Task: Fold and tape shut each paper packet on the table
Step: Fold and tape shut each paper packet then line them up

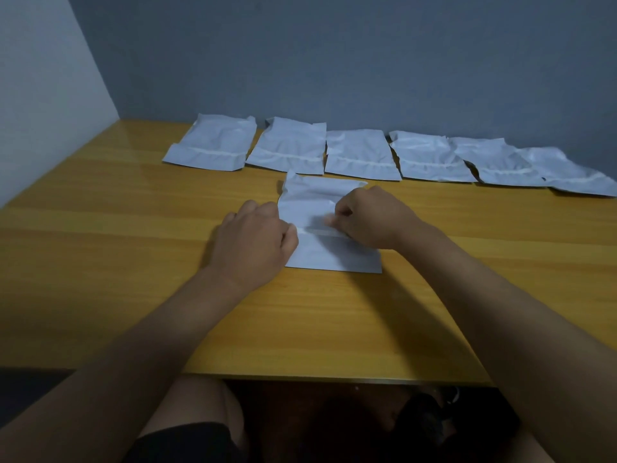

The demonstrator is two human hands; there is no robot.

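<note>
On the wooden table (133,228) below a grey wall, six folded packets are lying in a far row while the left hand (257,242) and right hand (370,218), fingers curled, are pinching the near white packet's (334,255) tape strip (317,225), which wants smoothing flat across the fold

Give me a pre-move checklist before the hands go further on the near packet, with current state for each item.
1. Near packet lies flat on the table: ok.
2. Left hand holds the packet's left edge at the strip: ok.
3. Right hand pinches at the white strip across the packet: ok.
4. Strip fully stuck down along its length: cannot tell, the hands cover both ends.
5. Near packet clear of the back row of packets: ok, a gap of table shows between them.
6. Tape roll or dispenser in view: not ok, none visible.
</note>
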